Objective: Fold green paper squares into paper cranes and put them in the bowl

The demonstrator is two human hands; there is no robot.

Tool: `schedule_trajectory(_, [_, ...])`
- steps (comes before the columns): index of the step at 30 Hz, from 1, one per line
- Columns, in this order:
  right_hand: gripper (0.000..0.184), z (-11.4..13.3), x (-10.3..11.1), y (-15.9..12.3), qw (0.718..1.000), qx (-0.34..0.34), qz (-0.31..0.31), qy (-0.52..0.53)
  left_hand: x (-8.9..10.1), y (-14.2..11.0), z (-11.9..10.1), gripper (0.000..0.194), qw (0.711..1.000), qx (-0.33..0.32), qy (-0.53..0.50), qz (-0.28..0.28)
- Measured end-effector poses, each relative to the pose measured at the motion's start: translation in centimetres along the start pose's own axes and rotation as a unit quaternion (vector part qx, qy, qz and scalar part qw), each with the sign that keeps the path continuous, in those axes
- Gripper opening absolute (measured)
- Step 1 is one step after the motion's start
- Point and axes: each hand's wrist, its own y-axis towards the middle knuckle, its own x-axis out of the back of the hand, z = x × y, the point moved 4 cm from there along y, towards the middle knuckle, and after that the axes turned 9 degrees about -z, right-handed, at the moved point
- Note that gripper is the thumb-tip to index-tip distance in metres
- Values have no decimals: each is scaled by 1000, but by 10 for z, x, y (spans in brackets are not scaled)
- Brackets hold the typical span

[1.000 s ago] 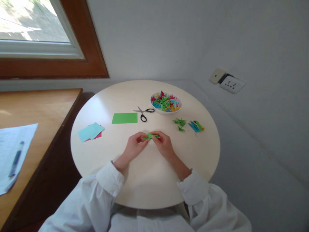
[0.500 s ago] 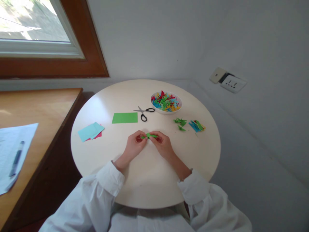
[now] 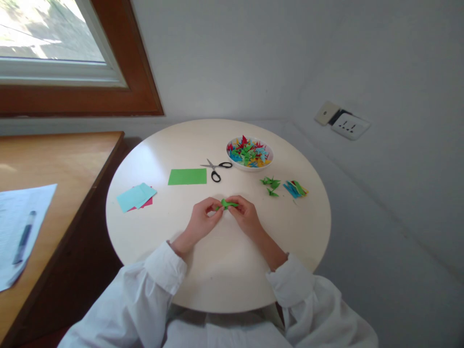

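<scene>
Apparently a fold is underway: light-blue paper sheets (image 3: 132, 199) lie left of the left hand (image 3: 203, 215), which pinches the folded green paper (image 3: 229, 204) — the right hand (image 3: 247, 215) pinching its other end; the next crease likely needs fine fingertip pressure.

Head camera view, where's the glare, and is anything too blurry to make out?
In the head view, the window is nearly white in patches; a pale sheen lies on the round table toward the window; print on the paper sheet is too blurred to read; fine creases in the green folded paper can't be made out.
</scene>
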Motion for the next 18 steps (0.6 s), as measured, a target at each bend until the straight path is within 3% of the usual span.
schedule_trajectory(18, [6, 6, 2, 1, 1000, 6, 8, 26, 0, 0, 0, 15, 999, 19, -32, -2])
